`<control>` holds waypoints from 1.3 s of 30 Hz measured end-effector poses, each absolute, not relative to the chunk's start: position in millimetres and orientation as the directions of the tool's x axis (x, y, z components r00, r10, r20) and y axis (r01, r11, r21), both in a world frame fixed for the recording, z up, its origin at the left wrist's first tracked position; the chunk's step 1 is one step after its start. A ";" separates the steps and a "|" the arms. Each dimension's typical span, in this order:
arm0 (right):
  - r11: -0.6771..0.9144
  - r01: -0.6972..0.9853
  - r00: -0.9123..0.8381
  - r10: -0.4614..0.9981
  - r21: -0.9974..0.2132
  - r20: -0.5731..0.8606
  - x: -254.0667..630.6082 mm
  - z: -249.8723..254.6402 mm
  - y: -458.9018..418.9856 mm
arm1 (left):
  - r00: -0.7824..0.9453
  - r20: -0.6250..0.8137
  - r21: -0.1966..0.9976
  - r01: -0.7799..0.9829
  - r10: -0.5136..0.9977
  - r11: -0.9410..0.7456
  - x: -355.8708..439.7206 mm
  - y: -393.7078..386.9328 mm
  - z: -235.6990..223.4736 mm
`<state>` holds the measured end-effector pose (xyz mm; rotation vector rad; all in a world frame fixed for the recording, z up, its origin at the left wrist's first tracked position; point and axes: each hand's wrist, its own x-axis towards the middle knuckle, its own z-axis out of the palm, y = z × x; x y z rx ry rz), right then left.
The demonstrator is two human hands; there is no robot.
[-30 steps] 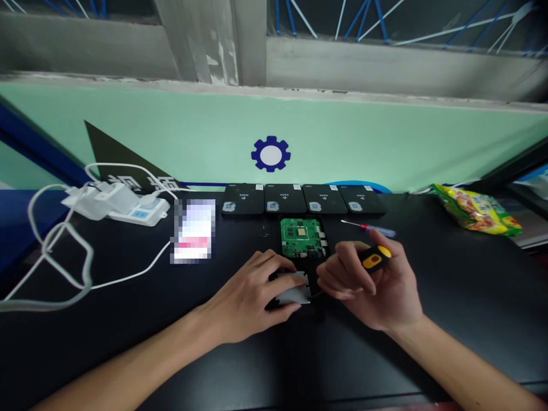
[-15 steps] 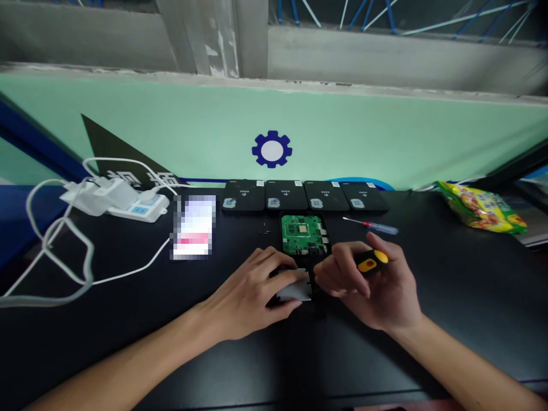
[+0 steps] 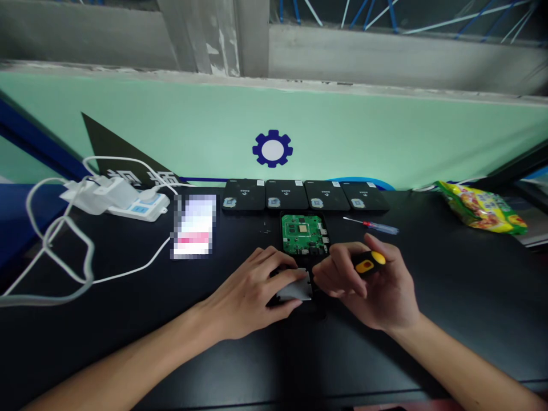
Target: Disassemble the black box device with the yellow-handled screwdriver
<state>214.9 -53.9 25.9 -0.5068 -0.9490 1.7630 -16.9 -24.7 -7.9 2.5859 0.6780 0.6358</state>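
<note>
A grey metal plate (image 3: 295, 288) in a dark cover lies on the table in front of me. My left hand (image 3: 261, 288) grips it from the left, fingers over its top and the thumb along its near edge. In my right hand (image 3: 372, 285) is a screwdriver (image 3: 369, 263) with a black and yellow handle, its shaft and tip hidden by the fingers. The right fingers are curled close to the plate's right edge. Just beyond both hands sits an open black box with a green circuit board (image 3: 303, 233) inside.
Several closed black boxes (image 3: 286, 194) stand in a row at the back. A second screwdriver (image 3: 379, 227) lies right of the board, and small screws (image 3: 265, 230) lie left of it. A blurred phone (image 3: 194, 225), a white power strip (image 3: 143, 206) with cables, and a yellow-green snack bag (image 3: 482, 208) flank them.
The right hand with the screwdriver has shifted slightly left, and its handle has turned a little. My left hand keeps its hold on the plate. The whole view has tilted slightly.
</note>
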 end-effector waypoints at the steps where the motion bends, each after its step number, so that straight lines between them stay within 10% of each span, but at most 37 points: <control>1: -0.163 -0.582 -0.385 0.918 -0.797 0.094 214.8 26.1 -54.0 | 0.780 0.323 0.472 0.358 0.536 -0.806 -16.8 -24.7 -7.8; 24: -0.147 -0.589 -0.398 0.908 -0.795 0.128 213.9 23.2 -55.0 | 0.383 0.446 0.724 0.376 0.809 -0.578 -24.4 -21.6 -1.6; 39: -0.147 -0.553 -0.430 0.893 -0.820 0.130 214.0 23.7 -56.0 | 0.625 0.452 0.545 0.372 0.637 -0.751 -19.3 -21.8 -5.4</control>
